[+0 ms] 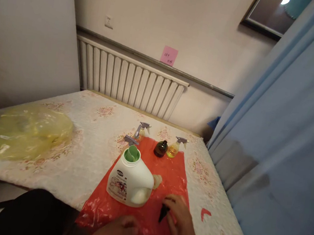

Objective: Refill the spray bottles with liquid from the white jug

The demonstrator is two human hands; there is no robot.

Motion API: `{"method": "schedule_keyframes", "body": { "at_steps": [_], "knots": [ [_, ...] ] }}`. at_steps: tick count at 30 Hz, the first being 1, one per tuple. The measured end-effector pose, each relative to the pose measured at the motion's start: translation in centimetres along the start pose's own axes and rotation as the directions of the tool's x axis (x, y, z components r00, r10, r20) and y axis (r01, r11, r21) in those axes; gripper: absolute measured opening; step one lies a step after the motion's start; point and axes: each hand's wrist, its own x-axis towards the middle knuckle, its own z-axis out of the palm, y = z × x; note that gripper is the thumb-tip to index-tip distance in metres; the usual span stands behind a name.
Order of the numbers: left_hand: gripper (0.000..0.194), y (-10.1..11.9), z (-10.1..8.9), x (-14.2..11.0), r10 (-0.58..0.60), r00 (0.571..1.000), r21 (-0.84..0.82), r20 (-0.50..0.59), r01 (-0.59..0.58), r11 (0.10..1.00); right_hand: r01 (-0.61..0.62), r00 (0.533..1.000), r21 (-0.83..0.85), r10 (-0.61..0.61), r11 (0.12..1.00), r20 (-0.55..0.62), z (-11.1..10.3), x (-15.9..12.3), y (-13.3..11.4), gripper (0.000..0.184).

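Note:
My right hand [178, 219] is closed on a small black tapered piece [164, 212], possibly a nozzle, above the red plastic bag [165, 174]. Low in the view, my left hand [122, 230] is over the bag's near part, smeared by motion, so its grip is unclear. Between and beyond the hands, a white detergent jug [130, 182] stands uncapped, with a green spout [132, 154] in its neck. A pale round item [157, 181] lies partly behind the jug. At the far end of the bag are a dark round bottle [160, 149] and a spray bottle [174, 148] with yellow liquid.
Another spray bottle [142, 130] and a grey trigger head [130, 140] are behind the jug. A yellow plastic bag [29, 130] lies left on the flowered cloth [94, 126]. A red scrap [205, 213] lies right. A radiator [132, 81] and blue curtain [277, 145] border the surface.

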Motion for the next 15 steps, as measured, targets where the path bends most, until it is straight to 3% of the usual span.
{"method": "schedule_keyframes", "body": {
  "at_steps": [1, 3, 5, 7, 9, 12, 15],
  "knots": [
    [0.021, -1.1, -1.3, 0.1, 0.002, 0.994, 0.093, -0.105, 0.008, 0.996, -0.037, 0.998, 0.024, 0.038, 0.999, -0.049, -0.7, 0.9, 0.9, 0.028],
    [0.018, -3.0, -4.4, 0.1, 0.121, 0.938, 0.267, -0.326, -0.032, 0.963, -0.148, 0.979, 0.099, 0.160, 0.984, -0.128, -1.9, 3.1, 2.9, 0.019],
    [0.019, -4.0, -7.7, 0.0, 0.272, 0.838, 0.425, -0.474, -0.053, 0.904, -0.292, 0.923, 0.209, 0.333, 0.933, -0.194, -2.7, 5.7, 4.7, 0.020],
    [0.022, -3.9, -10.6, 0.1, 0.323, 0.720, 0.489, -0.614, 0.026, 0.872, -0.381, 0.838, 0.317, 0.469, 0.868, -0.279, -3.2, 8.5, 6.3, 0.025],
    [0.024, -3.0, -12.6, 0.5, 0.388, 0.651, 0.549, -0.653, 0.054, 0.834, -0.396, 0.790, 0.376, 0.519, 0.838, -0.326, -3.2, 11.3, 7.7, 0.029],
    [0.028, -1.7, -14.1, 1.8, 0.486, 0.637, 0.657, -0.598, 0.042, 0.753, -0.374, 0.764, 0.394, 0.520, 0.840, -0.382, -3.0, 15.2, 9.4, 0.034],
    [0.030, -1.7, -14.6, 3.0, 0.520, 0.696, 0.760, -0.495, 0.056, 0.648, -0.343, 0.752, 0.393, 0.500, 0.853, -0.428, -2.7, 18.7, 11.0, 0.039]
  ]
}}
